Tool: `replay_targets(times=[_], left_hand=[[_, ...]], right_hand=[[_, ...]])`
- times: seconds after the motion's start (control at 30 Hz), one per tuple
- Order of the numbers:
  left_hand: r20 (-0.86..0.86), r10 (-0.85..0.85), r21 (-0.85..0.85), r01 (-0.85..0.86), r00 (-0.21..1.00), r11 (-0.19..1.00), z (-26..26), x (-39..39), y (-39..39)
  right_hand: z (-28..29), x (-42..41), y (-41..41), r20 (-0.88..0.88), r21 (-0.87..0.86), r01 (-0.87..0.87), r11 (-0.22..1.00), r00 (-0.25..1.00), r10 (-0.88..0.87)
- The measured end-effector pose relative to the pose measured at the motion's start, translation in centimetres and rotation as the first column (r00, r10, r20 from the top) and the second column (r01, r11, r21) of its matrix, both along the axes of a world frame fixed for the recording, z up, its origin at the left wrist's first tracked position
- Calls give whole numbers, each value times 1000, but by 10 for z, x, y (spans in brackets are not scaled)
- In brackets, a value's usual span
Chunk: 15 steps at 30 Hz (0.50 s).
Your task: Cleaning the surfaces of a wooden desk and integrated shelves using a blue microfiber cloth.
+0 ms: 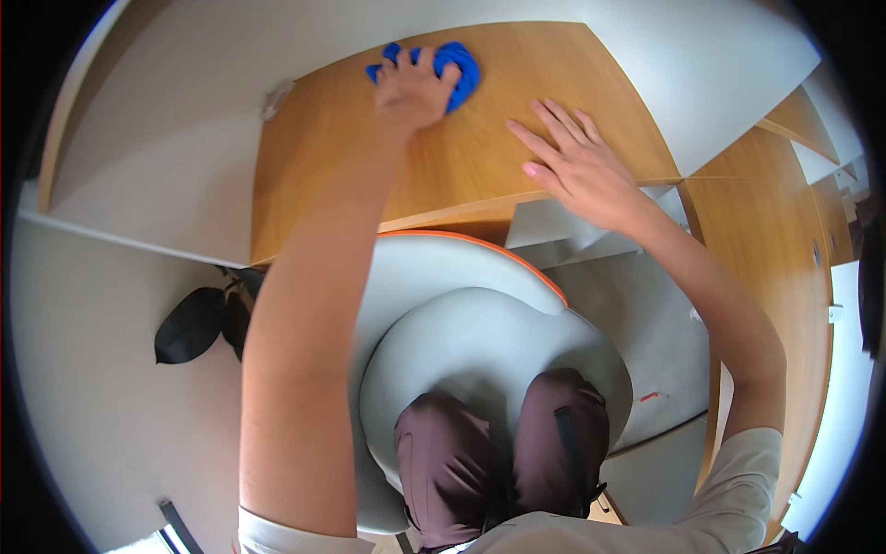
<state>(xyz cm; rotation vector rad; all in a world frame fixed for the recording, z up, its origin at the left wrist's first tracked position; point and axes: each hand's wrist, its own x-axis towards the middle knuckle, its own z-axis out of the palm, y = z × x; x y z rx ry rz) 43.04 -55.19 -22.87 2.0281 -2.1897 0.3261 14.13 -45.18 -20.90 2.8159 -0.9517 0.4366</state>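
My left hand presses a crumpled blue cloth against a wooden desktop, near its far edge. The fingers are bent over the fabric, and some of it bunches out on both sides. Further right, my right hand rests palm down with its fingers spread over the same wood and holds nothing. Below the desk's near edge, my knees are on the seat of a round grey chair, whose curved back has orange trim.
White walls or panels border the desk at the left and back. A wooden side counter runs along the right. Dark leaves stick out beside the desk's left corner. A small red item lies on the grey floor.
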Motion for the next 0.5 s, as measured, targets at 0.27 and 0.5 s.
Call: replay_targets(times=[0.27,0.5], left_hand=[[316,-8,-9,12,949,1000,3,10,-62],[304,88,148,-138,949,979,45,-39,-36]], right_hand=[[-5,1,0,66,-45,-13,999,998,16],[-3,-5,-2,103,-102,-6,995,995,17]])
